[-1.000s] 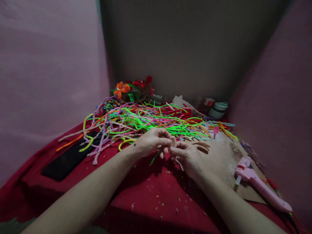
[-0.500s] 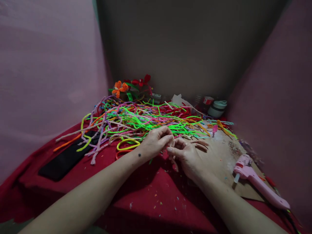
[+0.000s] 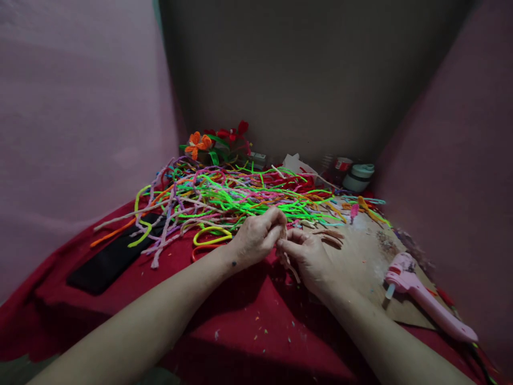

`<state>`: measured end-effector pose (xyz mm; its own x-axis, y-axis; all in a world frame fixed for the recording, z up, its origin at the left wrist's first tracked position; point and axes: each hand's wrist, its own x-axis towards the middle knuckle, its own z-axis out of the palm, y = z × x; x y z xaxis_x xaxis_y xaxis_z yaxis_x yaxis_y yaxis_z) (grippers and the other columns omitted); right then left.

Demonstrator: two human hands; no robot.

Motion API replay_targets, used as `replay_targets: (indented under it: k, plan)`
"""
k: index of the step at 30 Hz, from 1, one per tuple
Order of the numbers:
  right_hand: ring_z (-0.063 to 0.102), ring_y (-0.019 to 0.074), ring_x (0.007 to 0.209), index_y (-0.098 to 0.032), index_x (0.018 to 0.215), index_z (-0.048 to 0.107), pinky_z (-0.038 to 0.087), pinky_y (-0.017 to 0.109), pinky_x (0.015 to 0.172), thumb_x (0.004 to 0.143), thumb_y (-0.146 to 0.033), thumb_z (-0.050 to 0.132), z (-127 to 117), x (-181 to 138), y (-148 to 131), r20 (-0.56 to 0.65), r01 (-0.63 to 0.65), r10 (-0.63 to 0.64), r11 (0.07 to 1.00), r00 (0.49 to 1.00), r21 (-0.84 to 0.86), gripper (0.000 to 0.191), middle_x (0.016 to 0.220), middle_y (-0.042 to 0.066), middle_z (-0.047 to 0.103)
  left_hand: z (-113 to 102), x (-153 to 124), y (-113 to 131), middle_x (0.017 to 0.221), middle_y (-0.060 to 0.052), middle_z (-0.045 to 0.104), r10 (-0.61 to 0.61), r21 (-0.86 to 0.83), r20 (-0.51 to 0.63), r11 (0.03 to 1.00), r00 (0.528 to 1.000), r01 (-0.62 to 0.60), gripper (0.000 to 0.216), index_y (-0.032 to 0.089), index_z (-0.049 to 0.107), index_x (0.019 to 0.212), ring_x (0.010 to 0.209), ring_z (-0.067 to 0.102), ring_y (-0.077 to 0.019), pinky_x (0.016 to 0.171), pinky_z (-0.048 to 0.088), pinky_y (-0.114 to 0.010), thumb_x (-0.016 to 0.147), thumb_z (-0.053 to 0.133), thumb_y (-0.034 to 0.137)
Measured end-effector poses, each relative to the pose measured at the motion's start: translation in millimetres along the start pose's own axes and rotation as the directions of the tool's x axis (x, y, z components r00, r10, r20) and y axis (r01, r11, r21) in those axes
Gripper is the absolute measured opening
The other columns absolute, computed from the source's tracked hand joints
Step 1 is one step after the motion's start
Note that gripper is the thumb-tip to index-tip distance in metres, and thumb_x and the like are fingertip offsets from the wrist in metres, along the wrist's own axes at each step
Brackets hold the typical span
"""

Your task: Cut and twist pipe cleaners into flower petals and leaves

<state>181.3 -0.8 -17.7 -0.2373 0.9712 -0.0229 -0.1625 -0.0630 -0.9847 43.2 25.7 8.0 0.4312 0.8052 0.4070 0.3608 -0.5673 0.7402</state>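
Note:
My left hand (image 3: 258,235) and my right hand (image 3: 308,256) meet over the front of the table, fingers pinched together. Between them is a pale pinkish-brown pipe cleaner (image 3: 292,269), whose loose end hangs below the fingertips; its upper part is mostly hidden by the fingers. Just right of my right hand, brown pipe cleaner pieces (image 3: 331,237) lie on a cardboard sheet (image 3: 360,267). Beside my left wrist are scissors with one yellow and one orange handle loop (image 3: 212,235); their blades are hidden.
A heap of colourful pipe cleaners (image 3: 248,198) spreads behind my hands. A black phone-like slab (image 3: 100,267) lies left, a pink glue gun (image 3: 425,299) right. Orange and red flowers (image 3: 198,144) and a lidded cup (image 3: 358,177) stand at the back. Small scraps dot the red cloth (image 3: 240,321).
Both hands stay together in nearly the same spot. The hanging end of the pale pipe cleaner has swung slightly to the right. The whole view has shifted a little.

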Motion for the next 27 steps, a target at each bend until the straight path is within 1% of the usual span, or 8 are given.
replay_targets:
  k: [5, 9, 12, 15, 17, 21, 24, 27]
  plan:
    - [0.038, 0.0069, 0.034, -0.017, 0.061, 0.051, 0.026, 0.020, 0.033, 0.070, -0.029, 0.064, -3, 4, 1, -0.041, 0.008, -0.003, 0.993, 0.999, 0.118, 0.019, 0.045, -0.006, 0.048, -9, 9, 3, 0.065, 0.003, 0.052, -0.170, -0.261, 0.014, 0.951, 0.985, 0.168, 0.011, 0.016, 0.049, 0.085, 0.055, 0.046, -0.0075, 0.052, 0.037, -0.019, 0.079, 0.047, 0.024]
    - [0.040, 0.0068, 0.036, -0.017, 0.065, 0.053, 0.028, 0.021, 0.035, 0.067, -0.032, 0.066, -8, 12, 4, -0.044, -0.008, 0.018, 0.975, 0.999, 0.222, 0.020, 0.050, -0.005, 0.051, -18, 12, 4, 0.059, 0.004, 0.049, -0.283, -0.182, 0.253, 0.925, 0.925, 0.332, 0.016, 0.013, 0.055, 0.074, 0.050, 0.040, -0.0062, 0.046, 0.030, -0.018, 0.072, 0.056, 0.029]
    - [0.040, 0.0071, 0.035, -0.017, 0.065, 0.053, 0.027, 0.021, 0.034, 0.066, -0.035, 0.067, -9, 13, 4, -0.065, -0.033, 0.046, 0.982, 0.997, 0.185, 0.023, 0.051, -0.004, 0.052, -16, 9, 2, 0.052, 0.005, 0.043, -0.253, -0.010, 0.273, 0.964, 0.928, 0.266, 0.018, 0.013, 0.055, 0.062, 0.048, 0.036, -0.0062, 0.047, 0.028, -0.019, 0.074, 0.054, 0.027]
    - [0.039, 0.0068, 0.036, -0.016, 0.063, 0.052, 0.026, 0.021, 0.035, 0.065, -0.035, 0.068, -10, 13, 6, -0.120, 0.000, 0.018, 0.990, 0.993, 0.143, 0.025, 0.048, -0.005, 0.049, -10, 5, 3, 0.055, 0.003, 0.047, -0.111, 0.175, 0.141, 0.981, 0.984, 0.085, 0.017, 0.014, 0.055, 0.062, 0.053, 0.039, -0.0081, 0.052, 0.030, -0.021, 0.076, 0.051, 0.023]
    - [0.036, 0.0060, 0.036, -0.016, 0.062, 0.051, 0.026, 0.020, 0.037, 0.065, -0.033, 0.068, -12, 14, 7, -0.147, 0.031, -0.009, 0.988, 0.989, 0.152, 0.024, 0.046, -0.006, 0.046, -7, 4, 5, 0.056, 0.002, 0.049, -0.076, 0.189, 0.058, 0.980, 0.995, 0.063, 0.016, 0.015, 0.055, 0.064, 0.055, 0.041, -0.0088, 0.055, 0.032, -0.022, 0.077, 0.050, 0.023]
    - [0.037, 0.0062, 0.040, -0.017, 0.063, 0.053, 0.027, 0.021, 0.039, 0.063, -0.029, 0.071, -14, 17, 6, -0.176, 0.062, -0.013, 0.960, 0.984, 0.274, 0.022, 0.050, -0.006, 0.046, -4, 6, 6, 0.065, 0.003, 0.052, -0.276, -0.212, -0.011, 0.940, 0.961, 0.268, 0.016, 0.015, 0.054, 0.075, 0.058, 0.045, -0.0081, 0.055, 0.036, -0.021, 0.072, 0.059, 0.029]
    - [0.042, 0.0078, 0.044, -0.017, 0.066, 0.057, 0.032, 0.022, 0.042, 0.058, -0.026, 0.073, -11, 18, 3, -0.196, 0.068, 0.006, 0.927, 0.981, 0.369, 0.020, 0.055, -0.004, 0.051, 2, 6, 3, 0.072, 0.001, 0.057, -0.347, -0.450, 0.127, 0.815, 0.929, 0.366, 0.021, 0.013, 0.056, 0.081, 0.063, 0.052, -0.0090, 0.060, 0.041, -0.022, 0.067, 0.064, 0.028]
    - [0.046, 0.0088, 0.049, -0.016, 0.066, 0.058, 0.036, 0.023, 0.047, 0.056, -0.024, 0.073, -8, 17, 0, -0.159, 0.068, 0.002, 0.897, 0.987, 0.438, 0.019, 0.060, -0.002, 0.055, 10, 4, 1, 0.066, 0.000, 0.058, -0.329, -0.536, 0.220, 0.746, 0.918, 0.396, 0.018, 0.012, 0.057, 0.073, 0.056, 0.053, -0.0089, 0.058, 0.042, -0.023, 0.072, 0.060, 0.029]
